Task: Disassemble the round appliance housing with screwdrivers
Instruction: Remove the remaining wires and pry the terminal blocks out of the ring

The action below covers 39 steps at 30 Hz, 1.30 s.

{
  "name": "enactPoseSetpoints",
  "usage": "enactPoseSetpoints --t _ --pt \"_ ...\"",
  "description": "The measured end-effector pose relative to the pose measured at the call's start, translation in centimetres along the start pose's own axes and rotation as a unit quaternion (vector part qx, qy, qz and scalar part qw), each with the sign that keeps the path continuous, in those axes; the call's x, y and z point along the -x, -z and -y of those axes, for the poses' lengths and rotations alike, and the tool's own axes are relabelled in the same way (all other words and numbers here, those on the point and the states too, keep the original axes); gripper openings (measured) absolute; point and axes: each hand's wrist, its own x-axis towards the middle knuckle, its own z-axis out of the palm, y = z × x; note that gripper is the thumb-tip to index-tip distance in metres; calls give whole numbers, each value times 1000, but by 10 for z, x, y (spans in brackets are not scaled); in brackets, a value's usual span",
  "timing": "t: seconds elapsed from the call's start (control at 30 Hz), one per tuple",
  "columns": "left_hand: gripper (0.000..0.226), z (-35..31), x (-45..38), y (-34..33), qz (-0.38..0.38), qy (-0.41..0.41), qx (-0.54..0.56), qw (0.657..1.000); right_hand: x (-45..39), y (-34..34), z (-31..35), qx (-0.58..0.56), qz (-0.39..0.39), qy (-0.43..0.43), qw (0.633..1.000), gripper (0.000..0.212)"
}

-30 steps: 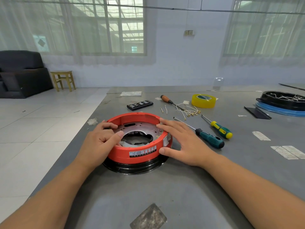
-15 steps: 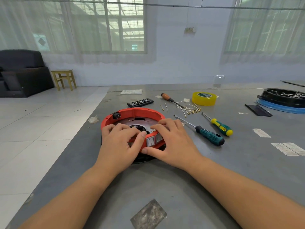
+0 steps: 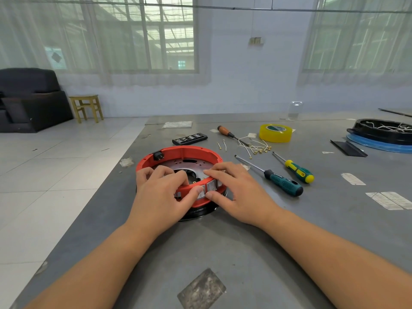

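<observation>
Left hand (image 3: pixel 161 195) and right hand (image 3: pixel 237 192) gripping red housing (image 3: pixel 178 153), grey table (image 3: pixel 245 241)

I see a bright, evenly lit room: soft daylight comes through the sheer white curtains (image 3: pixel 111 41) over the large back windows, washing them out slightly. My hands throw only faint, diffuse shadows on the matte grey tabletop (image 3: pixel 245 253). The wide lens bows straight lines near the edges, and focus stays sharp throughout.

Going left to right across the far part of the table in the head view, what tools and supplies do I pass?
Black bit case → wooden-handled screwdriver → yellow tape roll → black tray
</observation>
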Motion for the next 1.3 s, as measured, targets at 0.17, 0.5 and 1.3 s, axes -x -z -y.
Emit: enactPoseSetpoints --t 0.17,0.5,1.3 --pt "43 6 -1 2 4 11 21 1000 1 10 -16 113 -91 -65 987 56" --pt "46 19 -1 3 28 45 47 997 11 18 -62 303 80 -343 886 34" --pt "45 23 -2 6 24 79 67 994 19 24 -42 57 -28 -197 978 25"
